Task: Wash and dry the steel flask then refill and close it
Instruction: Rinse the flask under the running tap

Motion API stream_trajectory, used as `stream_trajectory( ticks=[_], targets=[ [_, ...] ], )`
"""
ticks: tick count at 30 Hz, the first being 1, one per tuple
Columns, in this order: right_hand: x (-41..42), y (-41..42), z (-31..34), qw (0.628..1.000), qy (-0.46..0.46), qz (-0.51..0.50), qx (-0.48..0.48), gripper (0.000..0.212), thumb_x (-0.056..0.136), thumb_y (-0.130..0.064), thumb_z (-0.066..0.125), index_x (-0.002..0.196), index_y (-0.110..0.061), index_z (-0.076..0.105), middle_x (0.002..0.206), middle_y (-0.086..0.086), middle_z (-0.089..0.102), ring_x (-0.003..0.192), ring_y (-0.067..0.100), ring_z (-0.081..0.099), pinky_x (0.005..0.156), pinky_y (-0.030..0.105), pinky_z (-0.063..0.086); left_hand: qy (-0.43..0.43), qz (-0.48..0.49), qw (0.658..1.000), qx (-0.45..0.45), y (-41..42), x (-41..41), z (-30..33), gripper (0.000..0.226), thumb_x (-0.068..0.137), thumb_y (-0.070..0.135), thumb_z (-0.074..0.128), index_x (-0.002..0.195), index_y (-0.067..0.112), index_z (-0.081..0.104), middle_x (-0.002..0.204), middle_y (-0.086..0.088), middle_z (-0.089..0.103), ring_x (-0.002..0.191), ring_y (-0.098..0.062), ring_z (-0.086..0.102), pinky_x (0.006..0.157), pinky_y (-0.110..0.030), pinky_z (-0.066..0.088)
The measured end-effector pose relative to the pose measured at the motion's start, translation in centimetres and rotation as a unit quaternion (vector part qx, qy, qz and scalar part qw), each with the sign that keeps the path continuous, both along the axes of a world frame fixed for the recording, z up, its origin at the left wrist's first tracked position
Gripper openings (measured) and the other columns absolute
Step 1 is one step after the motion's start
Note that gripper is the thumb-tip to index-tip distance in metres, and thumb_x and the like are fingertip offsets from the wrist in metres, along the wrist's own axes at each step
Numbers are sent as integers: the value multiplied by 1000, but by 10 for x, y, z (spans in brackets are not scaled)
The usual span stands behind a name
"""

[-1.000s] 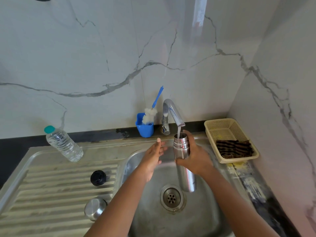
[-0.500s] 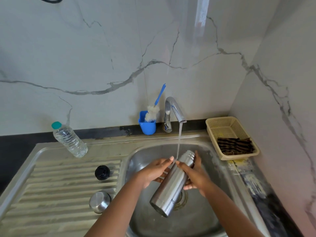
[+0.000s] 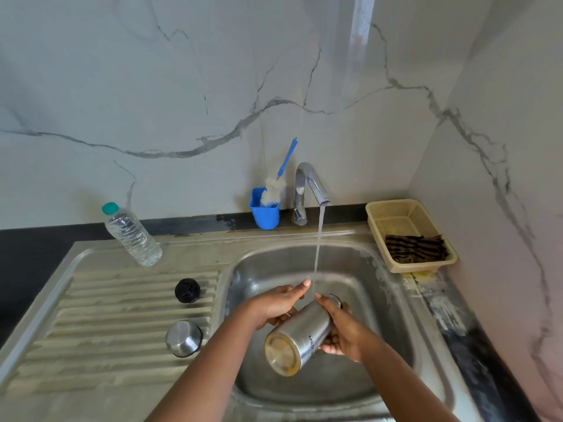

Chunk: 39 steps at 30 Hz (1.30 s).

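The steel flask (image 3: 300, 336) lies tilted over the sink basin (image 3: 359, 269), its base towards me and its open mouth pointing away and down. My right hand (image 3: 341, 330) grips it from the right near the neck. My left hand (image 3: 274, 303) touches its left side with straight fingers, the fingertips in the water stream. Water runs from the tap (image 3: 310, 187) down between my hands. The black inner stopper (image 3: 187, 290) and the steel cap (image 3: 183, 338) lie on the drainboard.
A plastic water bottle (image 3: 132, 236) stands at the back of the drainboard. A blue holder with a bottle brush (image 3: 268, 202) sits left of the tap. A beige basket (image 3: 408, 236) with a striped cloth (image 3: 416, 248) is at the right by the wall.
The flask was upright under the tap, filling. It has tipped over so its base faces me, and both hands have dropped lower into the basin.
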State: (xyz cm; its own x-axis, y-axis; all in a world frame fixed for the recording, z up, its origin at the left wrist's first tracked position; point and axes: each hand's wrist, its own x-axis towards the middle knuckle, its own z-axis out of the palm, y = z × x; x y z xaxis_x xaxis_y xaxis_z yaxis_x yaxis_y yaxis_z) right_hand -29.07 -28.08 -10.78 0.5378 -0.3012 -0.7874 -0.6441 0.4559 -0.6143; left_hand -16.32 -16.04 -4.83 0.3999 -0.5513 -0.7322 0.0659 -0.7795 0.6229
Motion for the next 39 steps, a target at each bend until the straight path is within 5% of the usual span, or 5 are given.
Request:
stream_trajectory(
  ticks=[8,19,26,33,39],
  targets=[
    [-12,7,-6,997,-12,-28,66,84,76,-70,61,116,4,64,73,18,66,51,21,63,40,24,51,15,47,998,-39,10,-5,-1,65,92,72,39,135,25,55,95,10,57,85,-5,57,67,-20,47],
    [-9,21,1,997,-26,-49,59,85,76,-70,62,115,6,64,77,22,66,51,23,64,40,25,51,27,37,996,-74,23,0,0,54,84,63,64,116,19,60,105,-5,70,100,-23,69,98,-43,52],
    [-4,34,4,994,-21,-72,84,84,79,-68,61,115,7,64,74,20,66,49,22,63,40,24,52,35,38,996,-79,35,5,3,47,84,57,68,114,22,62,117,-9,69,107,-26,68,98,-43,53],
    [37,53,46,988,-99,-15,-117,72,82,-54,70,135,-26,29,103,15,62,70,26,69,53,34,58,-27,-4,996,-89,60,27,29,60,79,55,74,130,30,54,119,2,61,104,-15,62,81,-30,55],
    [89,84,103,925,-214,87,-300,96,69,-56,80,143,-41,20,112,-2,59,82,20,70,58,34,61,-95,42,978,-178,109,57,61,58,72,40,86,123,29,61,113,4,72,105,-14,69,96,-40,54]
  ],
)
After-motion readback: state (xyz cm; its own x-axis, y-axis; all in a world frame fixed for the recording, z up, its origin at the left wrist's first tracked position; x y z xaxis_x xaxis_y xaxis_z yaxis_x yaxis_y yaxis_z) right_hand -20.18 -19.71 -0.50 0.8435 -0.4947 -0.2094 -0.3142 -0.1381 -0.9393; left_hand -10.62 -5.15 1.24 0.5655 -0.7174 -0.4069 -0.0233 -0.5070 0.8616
